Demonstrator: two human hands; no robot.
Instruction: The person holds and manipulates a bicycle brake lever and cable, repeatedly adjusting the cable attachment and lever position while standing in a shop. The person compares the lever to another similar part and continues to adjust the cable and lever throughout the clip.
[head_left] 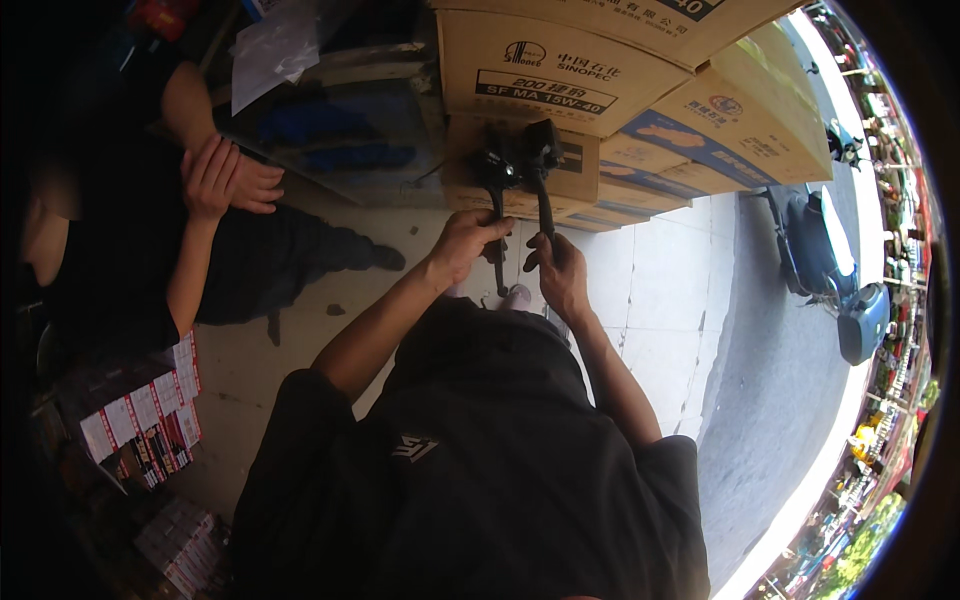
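In front of me I hold two black brake levers upright, side by side, with their bulky clamp ends at the top. My left hand (466,243) is closed around the left brake lever (497,195), thumb along its arm, and the lower tip pokes out below the fingers. My right hand (562,275) grips the right brake lever (546,208) lower down. The clamp ends are close together; I cannot tell whether they touch. Behind them stands a stack of brown cardboard cartons (560,65).
At left, a person in dark clothes (110,250) sits with hands crossed. A dark glass-like case (340,130) with blue items stands beyond. Small red-and-white boxes (150,410) are stacked lower left. On the grey roadway at right is a parked scooter (815,245).
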